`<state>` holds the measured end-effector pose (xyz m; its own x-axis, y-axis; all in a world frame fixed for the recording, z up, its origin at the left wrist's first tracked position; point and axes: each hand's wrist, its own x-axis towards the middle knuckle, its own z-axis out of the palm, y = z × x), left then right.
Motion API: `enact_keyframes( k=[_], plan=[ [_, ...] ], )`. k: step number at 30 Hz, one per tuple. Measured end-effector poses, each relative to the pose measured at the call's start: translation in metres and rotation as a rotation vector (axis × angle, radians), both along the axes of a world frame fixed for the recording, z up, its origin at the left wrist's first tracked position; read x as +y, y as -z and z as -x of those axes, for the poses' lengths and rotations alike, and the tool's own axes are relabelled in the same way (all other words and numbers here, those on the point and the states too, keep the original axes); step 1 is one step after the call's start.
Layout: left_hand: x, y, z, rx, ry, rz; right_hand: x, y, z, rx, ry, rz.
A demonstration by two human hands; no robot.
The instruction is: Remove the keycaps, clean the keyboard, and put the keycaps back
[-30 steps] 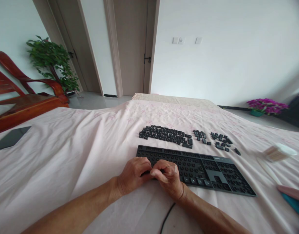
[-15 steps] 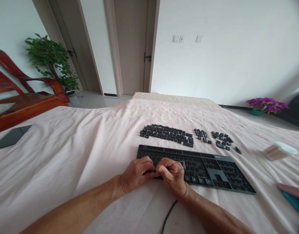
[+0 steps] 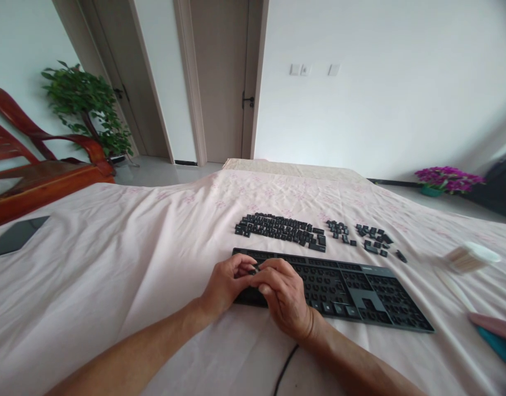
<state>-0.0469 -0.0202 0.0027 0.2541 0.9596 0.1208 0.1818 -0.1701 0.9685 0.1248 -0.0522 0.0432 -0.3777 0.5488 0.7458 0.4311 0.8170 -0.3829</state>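
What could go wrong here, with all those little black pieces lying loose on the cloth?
The loose keycaps lie on a wrinkled cloth; a tug on it could scatter them. The left hand and right hand pinch something small over the keyboard; if it slips, it might drop into the open sockets.

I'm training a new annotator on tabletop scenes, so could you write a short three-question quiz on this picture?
1. True or false: the loose keycaps lie on the cloth beyond the keyboard, away from the person.
2. Over which end of the keyboard do the left hand and right hand meet? A) its left end B) its right end C) neither, they rest on the bare cloth
3. What runs off the bottom edge of the picture, just beside the right wrist?

Key
1. True.
2. A.
3. A thin black cable.
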Motion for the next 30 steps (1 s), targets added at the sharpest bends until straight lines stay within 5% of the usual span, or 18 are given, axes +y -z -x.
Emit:
enact_keyframes(
  k=[4,8,13,23,30],
  plan=[
    [0.005,0.003,0.001,-0.036,-0.053,-0.024,0.006,-0.013,-0.005,-0.095,0.062,-0.016],
    [0.006,-0.002,0.002,-0.007,-0.086,-0.115,0.018,-0.013,-0.005,-0.228,0.269,0.254],
    [0.007,-0.006,-0.001,0.022,-0.072,-0.205,0.028,-0.014,-0.002,-0.352,0.351,0.458],
    [0.017,-0.005,0.004,0.047,-0.079,-0.280,0.060,-0.029,-0.005,-0.469,0.353,0.627],
    [0.040,0.003,0.021,0.091,-0.266,-0.244,0.113,-0.019,-0.007,-0.441,0.603,0.658]
  ],
)
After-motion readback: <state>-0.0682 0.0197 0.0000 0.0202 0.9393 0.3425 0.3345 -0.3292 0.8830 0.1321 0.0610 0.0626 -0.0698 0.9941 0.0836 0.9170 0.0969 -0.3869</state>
